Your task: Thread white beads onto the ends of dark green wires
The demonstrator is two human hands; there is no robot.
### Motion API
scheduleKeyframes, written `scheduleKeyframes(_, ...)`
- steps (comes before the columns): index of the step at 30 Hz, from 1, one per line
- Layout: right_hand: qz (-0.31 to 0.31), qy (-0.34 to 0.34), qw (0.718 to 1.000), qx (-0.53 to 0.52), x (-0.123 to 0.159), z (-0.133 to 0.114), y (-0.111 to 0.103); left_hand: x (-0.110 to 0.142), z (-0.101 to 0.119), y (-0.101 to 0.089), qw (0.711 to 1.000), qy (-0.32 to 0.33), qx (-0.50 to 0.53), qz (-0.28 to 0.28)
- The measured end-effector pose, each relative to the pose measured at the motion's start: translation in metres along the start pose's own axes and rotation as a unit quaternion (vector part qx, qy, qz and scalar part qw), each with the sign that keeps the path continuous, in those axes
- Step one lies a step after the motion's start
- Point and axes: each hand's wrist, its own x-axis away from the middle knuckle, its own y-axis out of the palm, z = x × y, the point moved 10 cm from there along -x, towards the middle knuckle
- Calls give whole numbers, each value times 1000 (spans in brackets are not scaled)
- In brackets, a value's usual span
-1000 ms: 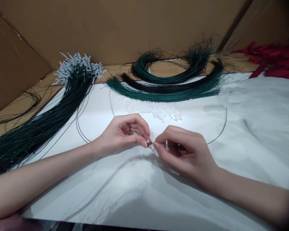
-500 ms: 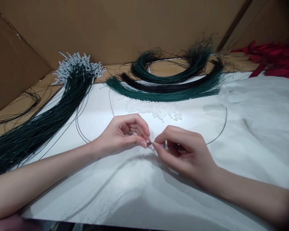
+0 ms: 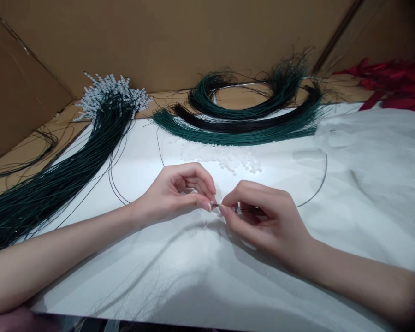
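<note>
Over the middle of the white sheet, my two hands meet almost fingertip to fingertip. The thumb and forefinger of my left hand are pinched, and a tiny white bead shows at their tips. My right hand is closed in a pinch on a thin dark cord, whose free length curves up to the right beyond the knuckles. A short dark piece of it bridges the small gap between the fingertips. Small pale bits show on the cord under my right fingers. Just beyond the hands lie loose white beads.
At left lies a long bundle of dark green cords with white beaded ends. Curved bundles of green and black cord lie behind the beads. Red ribbon is at the back right. Cardboard walls enclose the white sheet.
Almost nothing differs. The fingertips of both hands shift very slightly, with a little more of the dark cord showing between them.
</note>
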Motion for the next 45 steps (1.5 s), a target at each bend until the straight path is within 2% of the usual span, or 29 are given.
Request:
scheduleKeyframes(25, -2, 11, 1000, 7, 1, 0, -1, 0, 3, 0, 1000, 10, -22, -1)
scheduleKeyframes(45, 15, 16, 1000, 22, 0, -2, -3, 3, 5, -4, 999, 27, -25, 37)
